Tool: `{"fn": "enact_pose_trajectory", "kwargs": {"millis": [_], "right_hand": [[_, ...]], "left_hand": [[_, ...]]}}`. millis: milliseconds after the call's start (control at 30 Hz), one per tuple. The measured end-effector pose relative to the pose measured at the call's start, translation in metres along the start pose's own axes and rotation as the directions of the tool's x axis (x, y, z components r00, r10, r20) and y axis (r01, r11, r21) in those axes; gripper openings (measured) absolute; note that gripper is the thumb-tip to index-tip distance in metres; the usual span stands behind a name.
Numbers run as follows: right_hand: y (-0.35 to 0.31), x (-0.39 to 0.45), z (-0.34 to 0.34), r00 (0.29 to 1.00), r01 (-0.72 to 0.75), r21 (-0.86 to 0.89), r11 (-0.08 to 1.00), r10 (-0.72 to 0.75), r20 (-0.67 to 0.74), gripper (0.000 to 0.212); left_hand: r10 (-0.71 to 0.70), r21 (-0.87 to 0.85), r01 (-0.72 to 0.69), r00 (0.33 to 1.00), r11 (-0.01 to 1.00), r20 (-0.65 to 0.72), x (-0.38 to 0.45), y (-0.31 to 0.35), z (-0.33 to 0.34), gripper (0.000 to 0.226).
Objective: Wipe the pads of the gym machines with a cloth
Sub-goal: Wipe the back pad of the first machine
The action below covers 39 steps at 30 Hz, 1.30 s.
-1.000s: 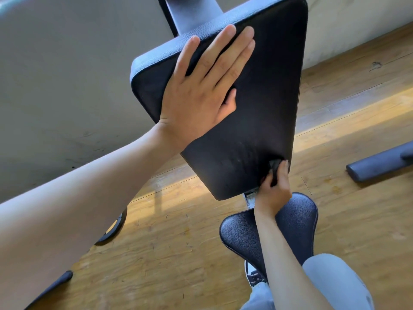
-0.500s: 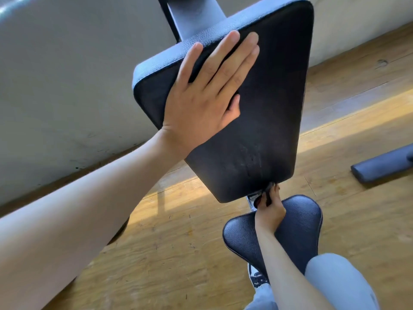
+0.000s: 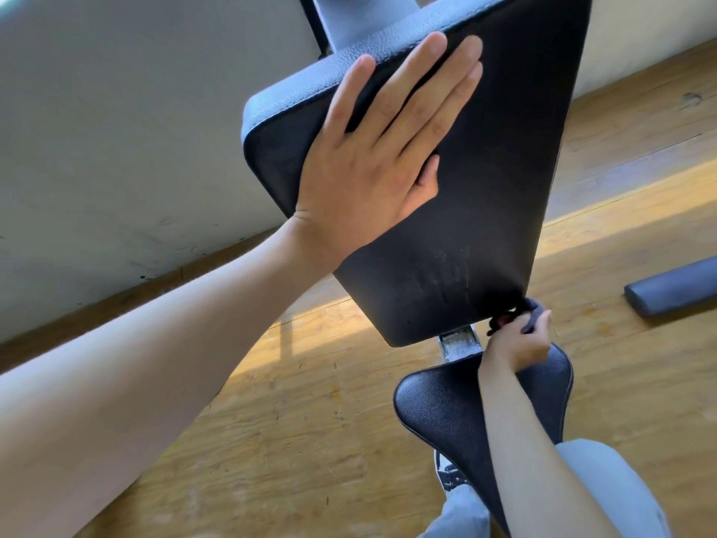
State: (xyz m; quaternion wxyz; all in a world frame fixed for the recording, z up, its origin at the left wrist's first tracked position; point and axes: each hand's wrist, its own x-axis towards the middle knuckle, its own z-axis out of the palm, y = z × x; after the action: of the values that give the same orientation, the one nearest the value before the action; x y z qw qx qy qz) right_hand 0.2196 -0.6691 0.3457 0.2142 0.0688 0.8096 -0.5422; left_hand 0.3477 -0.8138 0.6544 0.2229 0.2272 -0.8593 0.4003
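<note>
Our left hand (image 3: 372, 165) lies flat on the back pad (image 3: 485, 196), fingers straight and close together, the fingertips (image 3: 434, 44) reaching up to the pad's top edge and the thumb tucked against the palm's side. The palm presses on the upper left part of the black face, and our bare forearm runs down to the lower left of the view.

Our right hand (image 3: 518, 341) is low down at the pad's bottom right corner, its fingers curled round a bunched dark cloth (image 3: 522, 310). The cloth touches that corner and its lower edge; only a small grey-blue fold and a dark crumpled bit show above the knuckles, the remainder hidden inside the grip. Just above the cloth, the pad's lower face carries faint pale streaks.

The back pad is tilted, wider at the top, with a grained lighter rim along its upper left edge, and a grey upright post (image 3: 364, 17) rises behind it. Below its bottom edge a short pale metal bracket (image 3: 459, 343) shows, and beneath that sits the black seat pad (image 3: 438, 409), partly covered by our right forearm. Our light grey trouser leg (image 3: 617, 495) and part of a shoe (image 3: 446, 475) are at the bottom right.

Around the machine is a worn wooden floor (image 3: 310, 440) with a band of sunlight crossing it. A grey wall (image 3: 116, 130) fills the upper left, and a dark padded roller (image 3: 675, 291) lies on the floor at the right edge, well apart from the hands.
</note>
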Motion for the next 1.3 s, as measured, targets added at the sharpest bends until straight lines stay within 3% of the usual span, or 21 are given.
{"fn": "enact_pose_trajectory", "kwargs": {"millis": [133,267,400,533,667,767,833,900,1067,1133,1300], "right_hand": [[-0.006,0.003,0.000,0.992,0.083,-0.088,0.993,-0.073,0.104,0.036],[-0.011,-0.020,0.001,0.997,0.005,-0.116,0.993,0.004,0.079,0.014],[-0.025,-0.076,0.010,0.996,-0.028,-0.063,0.998,0.033,0.086,0.020],[-0.040,-0.103,0.008,0.981,-0.131,0.107,0.986,0.113,0.160,0.024],[-0.080,-0.120,0.007,0.987,-0.054,0.223,0.973,0.018,0.161,0.027],[-0.111,-0.146,0.003,0.971,0.130,0.257,0.958,-0.176,0.164,0.040],[-0.120,-0.160,0.005,0.886,0.372,0.275,0.886,-0.428,0.177,0.044],[-0.129,-0.169,0.007,0.727,0.614,0.272,0.741,-0.665,0.169,0.044],[-0.097,-0.124,0.012,0.432,0.887,0.113,0.447,-0.892,0.135,0.037],[-0.065,-0.095,0.009,0.387,0.914,0.055,0.402,-0.906,0.173,0.033],[-0.013,-0.064,0.002,0.429,0.887,0.025,0.461,-0.843,0.324,0.038]], "left_hand": [[0.003,0.008,-0.003,1.000,1.000,-0.012,-0.002,-0.001,0.002,0.058],[-0.001,0.015,0.001,1.000,1.000,-0.019,0.000,-0.001,0.001,0.058],[0.008,0.007,-0.008,1.000,1.000,-0.005,0.000,-0.001,0.001,0.058],[0.011,0.025,-0.010,1.000,1.000,-0.006,-0.002,-0.002,0.001,0.058],[0.011,0.023,-0.011,1.000,1.000,-0.007,-0.001,-0.002,0.000,0.058],[0.009,0.025,-0.009,1.000,1.000,-0.002,-0.002,-0.003,0.000,0.059],[0.007,0.020,-0.007,1.000,1.000,-0.001,-0.001,-0.002,0.000,0.059],[0.004,0.013,-0.004,1.000,1.000,0.006,-0.001,-0.002,0.000,0.058],[-0.005,0.007,0.005,1.000,1.000,0.013,-0.002,-0.002,0.000,0.057],[-0.005,0.001,0.005,1.000,1.000,0.011,-0.002,-0.002,0.000,0.058],[-0.004,0.007,0.004,1.000,1.000,0.011,-0.002,-0.003,0.000,0.058]]}}
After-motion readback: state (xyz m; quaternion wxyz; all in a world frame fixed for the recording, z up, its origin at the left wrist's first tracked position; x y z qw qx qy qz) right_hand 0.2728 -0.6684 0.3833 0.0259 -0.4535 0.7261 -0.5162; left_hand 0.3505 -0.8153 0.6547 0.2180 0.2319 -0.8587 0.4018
